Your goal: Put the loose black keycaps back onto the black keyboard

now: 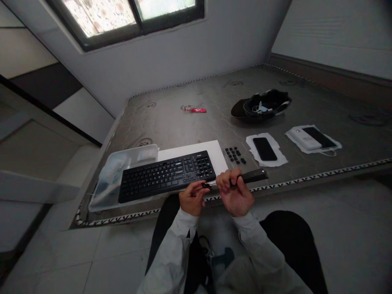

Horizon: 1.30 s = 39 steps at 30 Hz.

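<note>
My left hand [192, 199] pinches a small black keycap [206, 185] just in front of the black keyboard [167, 174]. My right hand [234, 195] is closed round a long dark tool [254, 176] that points right along the mattress edge. The keyboard lies on a white sheet [214, 150] near the front edge of the grey mattress [190, 130]. Several loose black keycaps [235, 155] lie in a cluster to the right of the keyboard.
A clear plastic tray [113, 175] sits left of the keyboard. A black phone [264, 148] on white paper, and a white power bank [306, 139] beside another phone [319, 137], lie to the right. A black cap [261, 105] and a red wrapper [194, 109] lie farther back.
</note>
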Motion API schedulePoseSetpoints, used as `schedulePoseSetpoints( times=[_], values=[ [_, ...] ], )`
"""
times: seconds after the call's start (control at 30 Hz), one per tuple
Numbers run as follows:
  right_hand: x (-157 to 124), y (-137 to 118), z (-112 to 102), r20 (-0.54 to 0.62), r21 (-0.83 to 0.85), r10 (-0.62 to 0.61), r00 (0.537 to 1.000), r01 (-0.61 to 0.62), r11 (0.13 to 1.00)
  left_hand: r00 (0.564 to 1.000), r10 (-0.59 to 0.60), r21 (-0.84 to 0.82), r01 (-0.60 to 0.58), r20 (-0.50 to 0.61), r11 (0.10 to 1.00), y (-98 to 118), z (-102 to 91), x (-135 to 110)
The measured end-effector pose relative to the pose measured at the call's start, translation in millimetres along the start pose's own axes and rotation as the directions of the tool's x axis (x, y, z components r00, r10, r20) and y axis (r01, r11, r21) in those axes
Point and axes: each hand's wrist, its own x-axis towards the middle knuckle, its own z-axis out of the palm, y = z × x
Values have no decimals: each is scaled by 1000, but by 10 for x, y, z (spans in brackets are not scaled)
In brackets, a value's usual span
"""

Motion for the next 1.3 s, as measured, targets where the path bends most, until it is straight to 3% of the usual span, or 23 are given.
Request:
schedulePoseSetpoints(
  times=[1.3],
  values=[
    [-36, -8, -6, 81, -28, -12, 997, 14, 1000, 999, -52, -68, 50, -15, 996, 10, 80, -61]
  ],
)
